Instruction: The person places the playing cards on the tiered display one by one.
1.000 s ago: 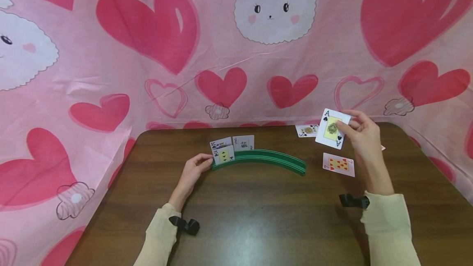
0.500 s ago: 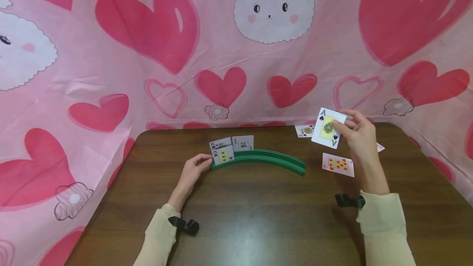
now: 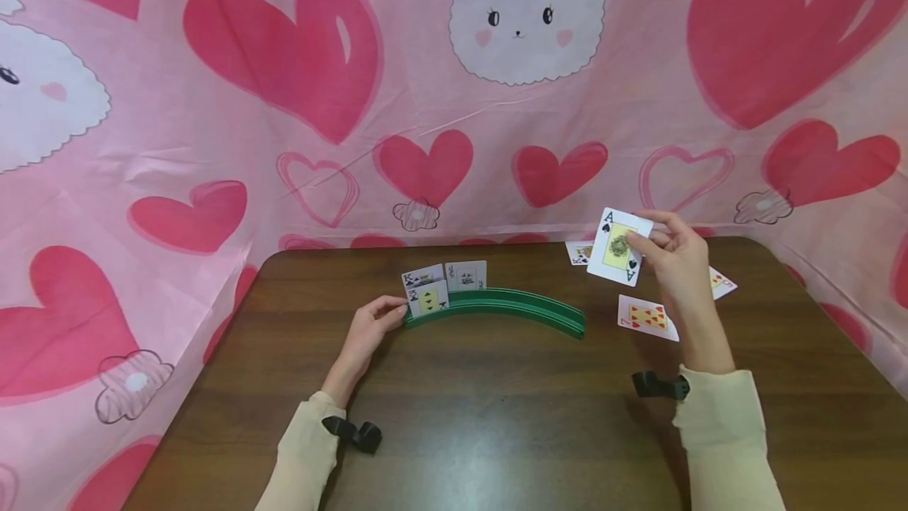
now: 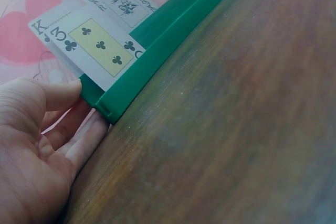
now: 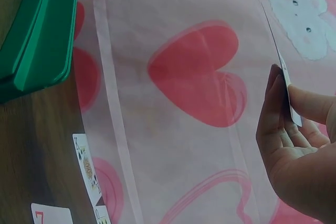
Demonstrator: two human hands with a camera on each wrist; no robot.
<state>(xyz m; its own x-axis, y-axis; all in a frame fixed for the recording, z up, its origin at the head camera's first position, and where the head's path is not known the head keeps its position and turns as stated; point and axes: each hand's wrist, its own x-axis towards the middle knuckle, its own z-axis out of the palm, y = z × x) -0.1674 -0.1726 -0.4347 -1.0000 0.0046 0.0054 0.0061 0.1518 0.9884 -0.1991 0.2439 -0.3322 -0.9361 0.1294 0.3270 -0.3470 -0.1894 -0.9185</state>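
Observation:
My right hand (image 3: 679, 266) pinches an ace of spades (image 3: 612, 262) by its right side, thumb in front, raised above the table. In the right wrist view the ace (image 5: 294, 111) shows nearly edge-on. A curved green card holder (image 3: 511, 306) lies mid-table. At its left end my left hand (image 3: 370, 326) holds it, the thumb (image 4: 60, 94) on the tip and fingers beneath. Upright in the holder stand a three of clubs (image 4: 100, 44), a king (image 4: 35, 25) partly hidden behind it, and a joker (image 3: 466, 276) in the rear groove.
Right of the holder, a seven of hearts (image 3: 644, 317) lies face up. A king (image 3: 578, 252) lies farther back, partly covered by the ace. Another card (image 3: 722, 284) shows beyond my right wrist. A pink heart-patterned cloth (image 3: 426, 101) hangs behind the brown table (image 3: 461, 432).
My right hand has moved slightly left with the ace, covering more of the king and uncovering the card behind the wrist. The left hand and the holder stay in place.

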